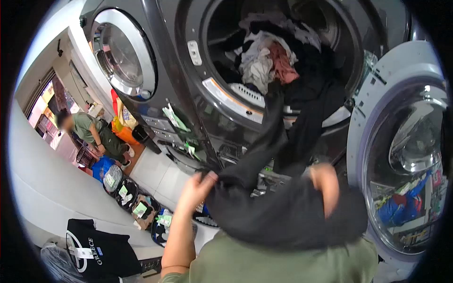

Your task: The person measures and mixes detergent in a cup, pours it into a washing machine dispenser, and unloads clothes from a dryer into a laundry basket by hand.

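Black cloth (283,212) is stretched across the front of my body, blurred by motion, and part of it trails up into the open dryer drum. My left hand (200,188) grips its left end, thumb on top. On the right, my right hand (325,186) is blurred against the same cloth, its fingers partly hidden. Inside the drum (330,23) lie white clothes (259,63), a pink piece (283,63) and more dark clothes. The round dryer door (356,155) hangs open at the right.
A second machine with a closed round door (125,52) stands at the upper left. Several bagged laundry baskets (125,191) line the floor. A black "GREECE" shirt (101,247) lies lower left. Another person (92,132) bends near a blue bag (102,166) in the background.
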A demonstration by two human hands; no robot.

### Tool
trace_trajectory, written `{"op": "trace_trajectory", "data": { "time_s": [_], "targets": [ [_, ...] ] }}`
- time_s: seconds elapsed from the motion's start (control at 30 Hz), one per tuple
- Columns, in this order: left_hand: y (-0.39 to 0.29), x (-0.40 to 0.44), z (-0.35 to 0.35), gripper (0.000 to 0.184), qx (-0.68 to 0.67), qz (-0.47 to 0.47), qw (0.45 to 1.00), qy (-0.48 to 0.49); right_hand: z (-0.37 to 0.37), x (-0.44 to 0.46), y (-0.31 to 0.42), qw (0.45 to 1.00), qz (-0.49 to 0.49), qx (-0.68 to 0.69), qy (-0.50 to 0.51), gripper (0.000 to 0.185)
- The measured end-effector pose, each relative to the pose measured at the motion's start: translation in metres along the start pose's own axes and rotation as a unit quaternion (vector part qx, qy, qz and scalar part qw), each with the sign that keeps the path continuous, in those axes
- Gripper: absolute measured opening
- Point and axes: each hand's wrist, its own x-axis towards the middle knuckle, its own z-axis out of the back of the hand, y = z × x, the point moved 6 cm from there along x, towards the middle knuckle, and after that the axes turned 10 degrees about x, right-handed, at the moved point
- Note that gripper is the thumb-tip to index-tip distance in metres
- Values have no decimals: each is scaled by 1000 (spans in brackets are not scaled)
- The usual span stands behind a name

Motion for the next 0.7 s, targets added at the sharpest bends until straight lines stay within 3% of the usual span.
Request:
{"op": "trace_trajectory", "data": {
  "time_s": [0.03,0.07,0.1,0.13,0.17,0.2,0.23,0.27,0.3,0.37,0.4,0.43,0.5,0.57,0.6,0.63,0.67,0.7],
  "targets": [
    [20,3,17,42,-5,26,995,-98,2,-19,5,985,68,147,56,28],
    [44,3,23,52,-1,-74,977,-200,4,-39,10,939,117,294,132,28],
    [45,1,22,55,-202,-185,943,-190,8,-66,13,858,193,431,201,29],
    [2,-15,17,95,-367,-152,906,-146,17,-96,17,747,254,554,264,30],
    [-14,-26,-5,116,-156,-275,944,-97,30,-125,16,609,305,660,318,31],
    [-24,-38,-37,138,62,-379,922,-40,45,-151,12,448,344,745,356,32],
    [-43,-46,-63,130,-40,-373,927,-21,62,-171,6,268,371,805,377,33],
    [-10,-30,-85,110,-186,-275,943,-8,77,-183,2,116,391,818,406,32],
    [24,-16,-108,90,-344,-179,921,-19,91,-197,-2,-40,402,799,445,30],
    [53,-19,-91,62,-491,-45,870,25,105,-228,-16,-264,420,669,553,24],
    [60,-30,-74,45,-581,-9,813,-38,109,-281,-33,-535,144,423,717,21],
    [84,-39,-49,54,-505,50,854,-115,99,-341,-53,-483,-19,74,873,28],
    [75,-54,-28,57,-730,-47,681,39,89,-302,-67,-545,56,111,829,47],
    [79,-75,-11,59,-569,-175,801,-66,96,-237,-84,-672,42,136,727,53],
    [92,-71,-24,60,-649,-153,745,-13,100,-237,-98,-681,124,162,704,65],
    [109,-70,-30,62,-688,-127,715,-17,99,-210,-104,-676,230,290,637,80],
    [125,-70,-35,65,-724,-102,681,-22,99,-188,-109,-632,295,373,612,86],
    [146,-74,-34,72,-724,-71,681,-86,104,-169,-117,-579,354,453,578,91]
  ]
}}
